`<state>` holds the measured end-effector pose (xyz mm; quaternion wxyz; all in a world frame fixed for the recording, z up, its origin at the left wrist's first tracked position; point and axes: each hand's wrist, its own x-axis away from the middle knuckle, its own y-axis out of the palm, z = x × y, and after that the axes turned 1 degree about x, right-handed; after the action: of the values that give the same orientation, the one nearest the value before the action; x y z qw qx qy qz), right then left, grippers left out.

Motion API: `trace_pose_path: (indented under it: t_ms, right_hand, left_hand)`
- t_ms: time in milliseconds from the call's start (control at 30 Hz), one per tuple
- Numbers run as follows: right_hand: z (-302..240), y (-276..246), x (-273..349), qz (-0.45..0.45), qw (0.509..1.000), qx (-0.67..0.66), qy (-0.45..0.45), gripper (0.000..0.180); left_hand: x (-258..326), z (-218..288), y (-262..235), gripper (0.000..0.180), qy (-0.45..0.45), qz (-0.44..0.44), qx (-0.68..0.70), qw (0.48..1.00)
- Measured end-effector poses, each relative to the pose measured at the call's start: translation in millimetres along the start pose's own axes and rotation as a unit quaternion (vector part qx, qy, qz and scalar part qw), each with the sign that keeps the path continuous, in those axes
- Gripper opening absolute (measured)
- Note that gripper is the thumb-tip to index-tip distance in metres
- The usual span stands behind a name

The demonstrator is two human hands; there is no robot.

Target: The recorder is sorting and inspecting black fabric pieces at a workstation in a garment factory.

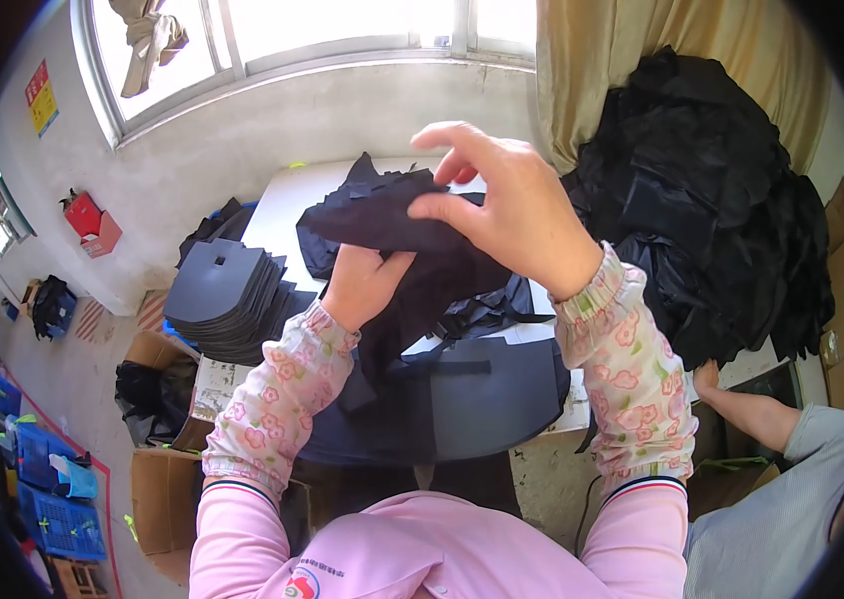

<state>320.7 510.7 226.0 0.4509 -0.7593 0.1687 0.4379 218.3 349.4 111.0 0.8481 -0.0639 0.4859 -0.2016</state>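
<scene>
My left hand (pixel 362 285) holds up a black cloth piece (pixel 382 215) above the white table; its fingers are mostly hidden by the fabric. My right hand (pixel 517 210) is raised at the right end of that cloth, thumb and fingers apart in a curve. The thumb overlaps the cloth, and I cannot tell whether it touches. Below hang black fabric and straps (pixel 487 309), which look like parts of a bag. Close to my body lies a flat dark grey panel (pixel 497 394) on black fabric, with a short dark strip (pixel 457 367) across its far edge.
A stack of dark grey panels (pixel 222 299) stands left on the white table (pixel 277 215). A large heap of black fabric (pixel 701 200) rises at the right, where a co-worker's arm (pixel 756 409) reaches in. Cardboard boxes (pixel 164 499) and blue crates (pixel 62 499) are at lower left.
</scene>
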Motion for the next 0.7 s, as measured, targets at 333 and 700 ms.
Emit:
trace_pose_path:
  t_ms: [333, 700]
  right_hand:
    - [-3.3, -46.1, 6.4, 0.078, 0.942, -0.305, 0.117, 0.011]
    - [19.9, -78.0, 187.9, 0.196, 0.802, -0.379, 0.418, 0.005]
  left_hand:
    - [57.9, -31.7, -46.0, 0.024, -0.305, -0.116, 0.097, 0.940]
    - [153.2, -4.6, -215.8, 0.010, -0.463, -0.329, -0.025, 0.822]
